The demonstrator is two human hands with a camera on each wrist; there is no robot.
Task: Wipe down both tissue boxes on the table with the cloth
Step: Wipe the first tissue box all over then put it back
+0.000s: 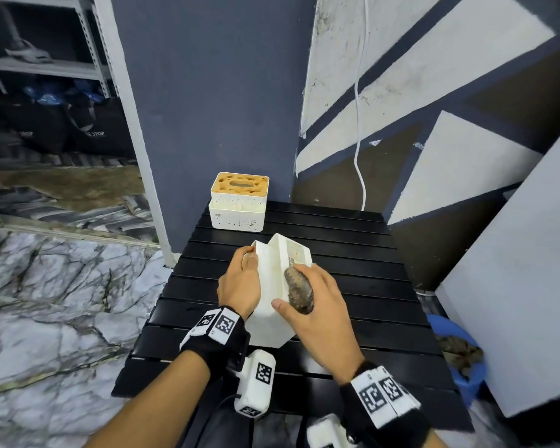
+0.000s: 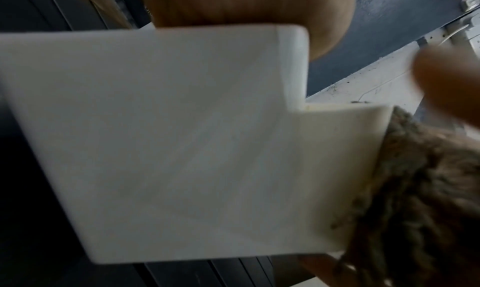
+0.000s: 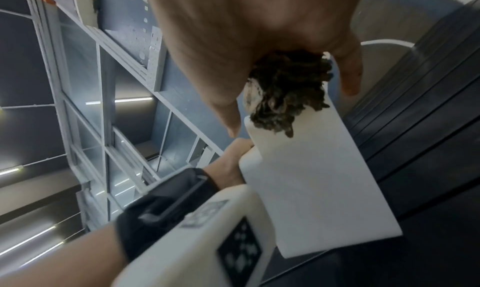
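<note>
On the black slatted counter (image 1: pixel 353 273), the left hand (image 1: pixel 240 286) grips the near tissue box (image 1: pixel 272 315), tilted; the second box (image 1: pixel 238 202) stands at 12 o'clock. The right hand (image 1: pixel 317 305), fingers curled round the cloth (image 1: pixel 299 291), should press evenly along each face.

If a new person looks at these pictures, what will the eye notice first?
First, the white box tilted at the middle of the black table: the left hand grips its side and the right hand presses a brown cloth on it. Next, the second box, with an orange top, stands untouched at the table's far edge.
</note>
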